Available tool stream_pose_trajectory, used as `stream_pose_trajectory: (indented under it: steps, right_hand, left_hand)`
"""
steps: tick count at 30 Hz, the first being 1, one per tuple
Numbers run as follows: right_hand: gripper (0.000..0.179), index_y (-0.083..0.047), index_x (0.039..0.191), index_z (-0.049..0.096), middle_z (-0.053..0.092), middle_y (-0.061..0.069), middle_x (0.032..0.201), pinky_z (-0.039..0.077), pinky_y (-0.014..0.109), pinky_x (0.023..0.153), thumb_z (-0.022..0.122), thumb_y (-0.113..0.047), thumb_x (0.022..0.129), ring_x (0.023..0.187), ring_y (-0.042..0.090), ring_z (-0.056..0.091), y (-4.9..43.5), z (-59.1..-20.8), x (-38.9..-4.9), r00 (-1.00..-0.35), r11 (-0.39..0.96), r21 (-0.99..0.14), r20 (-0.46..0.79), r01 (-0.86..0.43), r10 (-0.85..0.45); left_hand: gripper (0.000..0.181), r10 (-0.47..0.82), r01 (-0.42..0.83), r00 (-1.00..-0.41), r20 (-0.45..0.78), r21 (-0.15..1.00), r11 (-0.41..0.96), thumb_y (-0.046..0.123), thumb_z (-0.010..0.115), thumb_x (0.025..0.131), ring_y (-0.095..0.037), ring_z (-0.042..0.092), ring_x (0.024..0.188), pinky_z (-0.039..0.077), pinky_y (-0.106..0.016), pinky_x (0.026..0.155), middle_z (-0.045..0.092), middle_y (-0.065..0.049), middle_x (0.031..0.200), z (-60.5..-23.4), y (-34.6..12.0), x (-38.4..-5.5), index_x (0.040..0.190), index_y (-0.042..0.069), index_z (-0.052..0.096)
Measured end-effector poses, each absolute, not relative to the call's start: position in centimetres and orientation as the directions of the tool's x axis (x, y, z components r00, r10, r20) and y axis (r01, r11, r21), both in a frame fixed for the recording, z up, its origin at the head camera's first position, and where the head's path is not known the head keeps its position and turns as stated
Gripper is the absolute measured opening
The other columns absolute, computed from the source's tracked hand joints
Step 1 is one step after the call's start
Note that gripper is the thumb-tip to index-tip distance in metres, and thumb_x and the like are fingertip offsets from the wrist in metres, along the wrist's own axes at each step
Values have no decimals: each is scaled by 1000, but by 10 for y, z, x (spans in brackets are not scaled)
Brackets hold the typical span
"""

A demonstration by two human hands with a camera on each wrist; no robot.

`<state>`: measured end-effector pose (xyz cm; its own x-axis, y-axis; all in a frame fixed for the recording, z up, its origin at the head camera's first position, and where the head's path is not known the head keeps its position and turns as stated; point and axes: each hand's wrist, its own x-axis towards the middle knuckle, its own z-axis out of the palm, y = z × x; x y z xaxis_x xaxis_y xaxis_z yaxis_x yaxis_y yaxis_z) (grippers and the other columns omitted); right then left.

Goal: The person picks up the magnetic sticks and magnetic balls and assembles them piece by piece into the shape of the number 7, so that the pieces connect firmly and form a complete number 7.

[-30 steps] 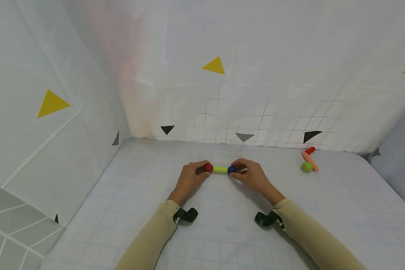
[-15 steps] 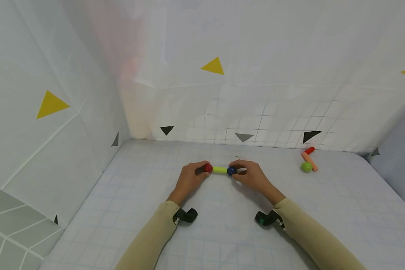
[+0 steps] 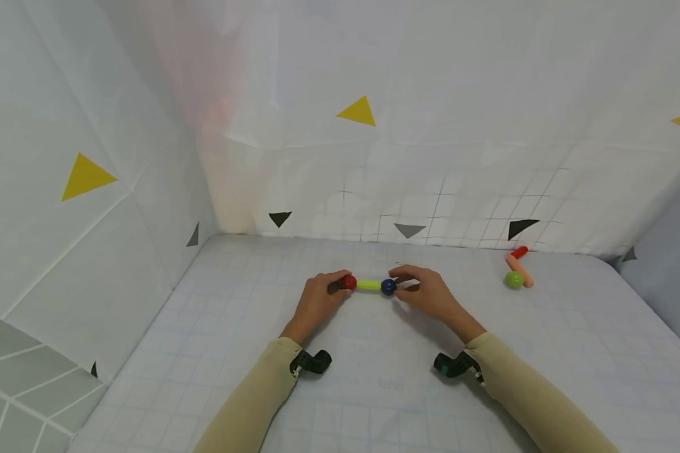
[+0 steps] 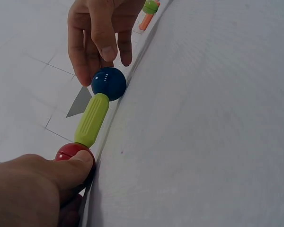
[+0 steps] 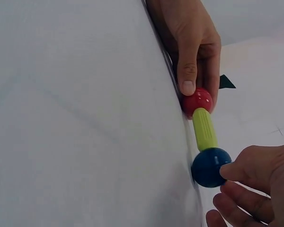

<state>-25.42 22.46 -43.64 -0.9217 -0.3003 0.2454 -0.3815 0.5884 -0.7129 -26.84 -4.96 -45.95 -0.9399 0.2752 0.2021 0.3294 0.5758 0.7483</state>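
My left hand [image 3: 320, 297] pinches a red ball [image 4: 74, 152] between thumb and fingers. A ribbed yellow-green rod [image 4: 92, 120] joins that ball to a dark blue ball [image 4: 109, 83], making one straight piece with a ball at each end. My right hand [image 3: 430, 293] is just right of the blue ball, thumb and fingers spread apart around its near side. In the left wrist view a small gap shows between the fingers and the blue ball. The right wrist view shows the thumb overlapping the ball's edge; whether it touches I cannot tell.
Toward the back right of the white table [image 3: 368, 390] lie a green ball [image 3: 514, 280], an orange rod [image 3: 520, 270] and a red rod [image 3: 519, 252]. White sheet walls [image 3: 294, 176] with yellow and dark triangles rise behind and to the left.
My right hand has loosened from the blue ball, its thumb and fingers parting, and has shifted slightly right. My left hand and the joined piece have stayed nearly in place.
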Motion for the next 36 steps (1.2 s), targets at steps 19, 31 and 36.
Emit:
stream_pose_trajectory:
  steps: [19,31,36]
  right_hand:
    - [36,-1,131,67,69,12,128,56,52,93,74,-3,96,115,32,67,260,-426,-255,-930,610,-703,270,-366,-248]
    - [33,0,131,67,68,20,127,54,55,95,72,-5,98,116,36,66,285,-411,-251,-949,645,-697,253,-314,-189]
    - [31,-2,130,68,69,21,126,54,54,94,72,-7,99,114,36,67,296,-411,-251,-950,660,-687,268,-305,-159]
  left_hand:
    - [44,253,321,-944,212,766,557,20,79,96,-21,57,124,44,-41,108,67,-3,131,-464,-49,-270,139,21,69]
    - [44,263,344,-937,231,746,571,21,79,95,-24,59,123,45,-43,108,68,-5,131,-463,-49,-271,138,19,70]
    - [44,263,337,-939,222,747,573,21,79,95,-24,58,126,44,-43,109,67,-5,132,-463,-49,-271,139,20,70]
